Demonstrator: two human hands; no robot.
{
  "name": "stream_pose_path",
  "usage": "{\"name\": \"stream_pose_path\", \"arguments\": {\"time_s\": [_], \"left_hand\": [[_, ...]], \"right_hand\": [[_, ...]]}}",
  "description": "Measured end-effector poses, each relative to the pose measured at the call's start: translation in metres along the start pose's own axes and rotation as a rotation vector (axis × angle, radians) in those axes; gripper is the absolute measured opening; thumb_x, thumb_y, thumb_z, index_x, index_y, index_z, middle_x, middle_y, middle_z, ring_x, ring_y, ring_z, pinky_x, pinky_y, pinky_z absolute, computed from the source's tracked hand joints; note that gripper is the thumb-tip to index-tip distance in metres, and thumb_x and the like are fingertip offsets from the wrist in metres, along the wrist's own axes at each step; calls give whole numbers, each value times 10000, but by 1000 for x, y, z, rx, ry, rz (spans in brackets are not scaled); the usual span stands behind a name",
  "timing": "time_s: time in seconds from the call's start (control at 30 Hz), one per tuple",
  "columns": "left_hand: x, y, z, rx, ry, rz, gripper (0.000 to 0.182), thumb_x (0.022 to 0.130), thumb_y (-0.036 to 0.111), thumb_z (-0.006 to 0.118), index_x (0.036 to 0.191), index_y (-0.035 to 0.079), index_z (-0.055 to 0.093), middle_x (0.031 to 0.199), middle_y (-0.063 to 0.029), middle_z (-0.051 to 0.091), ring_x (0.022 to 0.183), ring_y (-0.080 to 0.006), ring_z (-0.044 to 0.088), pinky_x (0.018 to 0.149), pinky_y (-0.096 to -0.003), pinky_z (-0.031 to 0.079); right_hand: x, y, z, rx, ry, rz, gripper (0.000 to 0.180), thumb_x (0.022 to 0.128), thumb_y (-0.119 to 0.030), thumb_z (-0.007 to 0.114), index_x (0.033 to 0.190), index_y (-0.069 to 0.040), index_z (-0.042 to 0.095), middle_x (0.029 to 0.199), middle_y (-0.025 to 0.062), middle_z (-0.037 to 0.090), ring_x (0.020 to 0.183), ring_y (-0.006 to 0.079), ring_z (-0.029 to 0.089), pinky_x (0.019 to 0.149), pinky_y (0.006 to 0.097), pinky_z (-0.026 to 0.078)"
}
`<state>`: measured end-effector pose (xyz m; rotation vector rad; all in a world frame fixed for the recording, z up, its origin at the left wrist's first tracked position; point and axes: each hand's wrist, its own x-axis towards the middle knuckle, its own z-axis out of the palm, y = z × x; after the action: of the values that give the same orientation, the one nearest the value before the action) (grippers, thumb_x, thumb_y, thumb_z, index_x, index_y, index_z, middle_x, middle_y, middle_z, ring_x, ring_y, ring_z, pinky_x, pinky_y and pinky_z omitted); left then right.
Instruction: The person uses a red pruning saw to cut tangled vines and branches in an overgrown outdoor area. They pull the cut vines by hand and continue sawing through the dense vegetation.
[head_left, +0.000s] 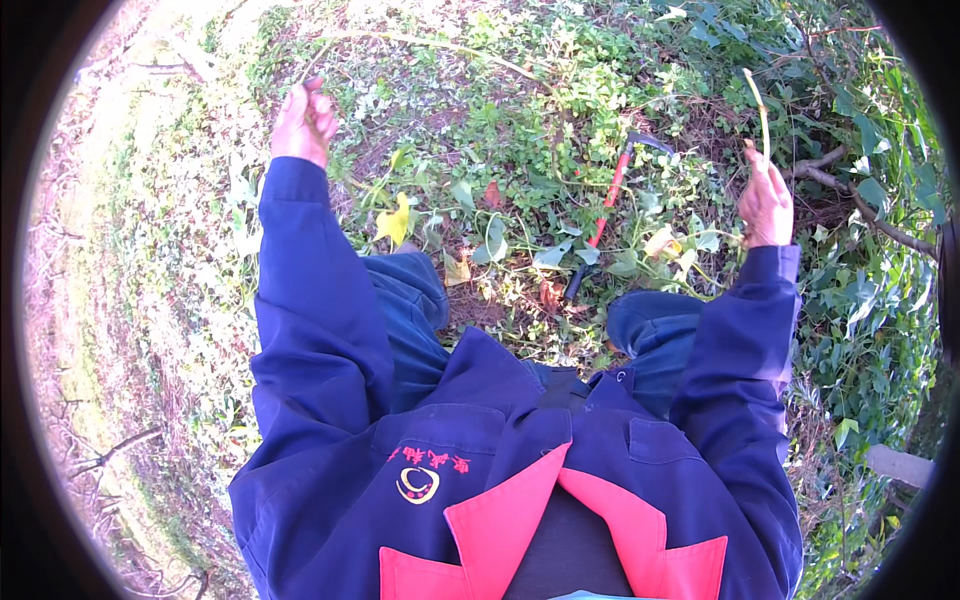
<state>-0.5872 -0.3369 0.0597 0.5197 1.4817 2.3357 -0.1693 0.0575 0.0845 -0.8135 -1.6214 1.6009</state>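
Note:
My left hand (304, 124), at the upper left, has its fingertips closed on the end of a thin vine stem (450, 46). That stem arches over the ground towards the middle of the view. Pinched in my right hand (766, 196) is a pale, cut-looking stem piece (760, 112) that points upward. A leafy vine (551, 255) with green and yellowing leaves trails between my knees and passes close to my right wrist. Between the hands, a sickle (615, 187) with a red shaft and black grip lies on the low plants, its dark curved blade facing away.
A woody branch (862, 210) juts in at the right, among dense climbing leaves (892, 285). Dry branches (116, 450) lie at the far left in bright sunlight. A pale grey post or stub (900, 465) shows at the lower right. My bent knees (409, 289) frame the near ground.

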Motion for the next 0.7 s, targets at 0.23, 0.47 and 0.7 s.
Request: {"name": "stream_pose_path", "arguments": {"time_s": [0.23, 0.47, 0.7], "left_hand": [[10, -43, 124, -727, -257, -196, 213, 998, 287, 369, 958, 104, 470, 792, 3, 434, 640, -123, 377, 604, -253, 349], [-5, -54, 188, -927, -236, -247, 211, 999, 252, 354, 929, 82, 458, 764, 1, 403, 606, -119, 350, 606, -261, 337], [6, -60, 171, -754, -26, -303, 305, 999, 330, 315, 1057, 48, 417, 936, -100, 484, 797, -196, 447, 724, -323, 393]], "right_hand": [[-28, 18, 133, -76, -523, 73, 259, 954, -228, 500, 1151, -100, 611, 713, -52, 558, 450, 6, 352, 389, 175, 281], [-37, 32, 183, -21, -829, 188, 333, 959, -164, 478, 1285, -109, 520, 811, -82, 534, 523, 10, 311, 487, 164, 278], [-32, 29, 176, 135, -954, 342, 213, 940, -223, 530, 1037, -60, 627, 778, -32, 615, 450, 5, 326, 412, 180, 236]]}}
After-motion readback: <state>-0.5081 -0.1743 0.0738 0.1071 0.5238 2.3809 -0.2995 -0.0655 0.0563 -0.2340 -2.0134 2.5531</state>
